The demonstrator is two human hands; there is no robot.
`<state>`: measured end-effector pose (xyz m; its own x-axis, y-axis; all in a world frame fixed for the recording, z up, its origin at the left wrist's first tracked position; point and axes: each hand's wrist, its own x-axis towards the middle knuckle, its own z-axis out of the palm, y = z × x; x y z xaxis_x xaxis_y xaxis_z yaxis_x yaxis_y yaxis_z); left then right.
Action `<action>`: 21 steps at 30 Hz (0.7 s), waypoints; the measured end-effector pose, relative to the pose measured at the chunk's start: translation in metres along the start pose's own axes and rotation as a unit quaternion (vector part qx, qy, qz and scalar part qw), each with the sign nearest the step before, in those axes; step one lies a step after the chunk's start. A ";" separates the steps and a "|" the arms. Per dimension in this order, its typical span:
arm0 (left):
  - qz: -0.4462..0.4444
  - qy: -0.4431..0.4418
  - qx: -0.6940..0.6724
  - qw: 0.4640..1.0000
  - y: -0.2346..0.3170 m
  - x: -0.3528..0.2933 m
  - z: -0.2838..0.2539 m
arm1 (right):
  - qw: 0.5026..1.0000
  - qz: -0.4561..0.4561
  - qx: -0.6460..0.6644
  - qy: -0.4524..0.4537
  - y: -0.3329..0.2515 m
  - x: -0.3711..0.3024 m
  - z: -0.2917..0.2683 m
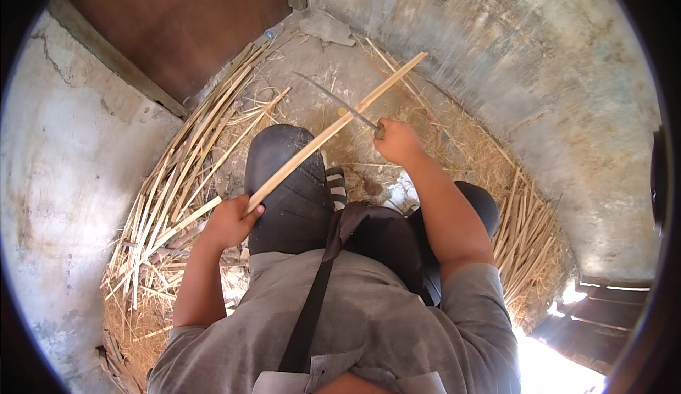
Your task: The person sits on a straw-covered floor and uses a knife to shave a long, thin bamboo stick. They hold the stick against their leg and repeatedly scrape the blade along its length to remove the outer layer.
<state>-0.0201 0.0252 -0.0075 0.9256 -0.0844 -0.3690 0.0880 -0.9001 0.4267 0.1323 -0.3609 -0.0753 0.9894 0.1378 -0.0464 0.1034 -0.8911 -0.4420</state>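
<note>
A long, pale bamboo strip (305,151) slants across my lap, running from lower left to upper right over my knee. My left hand (233,222) is closed round its near end. In my right hand (399,141) is the handle of a knife (333,100), fingers wrapped about it. The thin dark blade points up and left and crosses the strip near its middle; whether it touches or cuts into the wood I cannot tell. Most of the handle is hidden by my fingers.
Split bamboo strips (174,174) lie piled along the left wall, and more strips (528,231) lie at the right among shavings. Stained concrete walls (496,46) curve closely round me. A brown door panel (177,18) stands at upper left, a flat stone (328,28) at the far corner.
</note>
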 end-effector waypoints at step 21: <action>0.013 -0.042 -0.002 0.999 -0.001 0.006 -0.011 | 0.984 -0.080 -0.055 -0.151 -0.042 -0.021 -0.012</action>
<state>-0.0112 0.0305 -0.0013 0.8932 -0.1444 -0.4259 0.0652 -0.8955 0.4403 0.1081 -0.3314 -0.0447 0.8861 0.3872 -0.2546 0.2819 -0.8864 -0.3671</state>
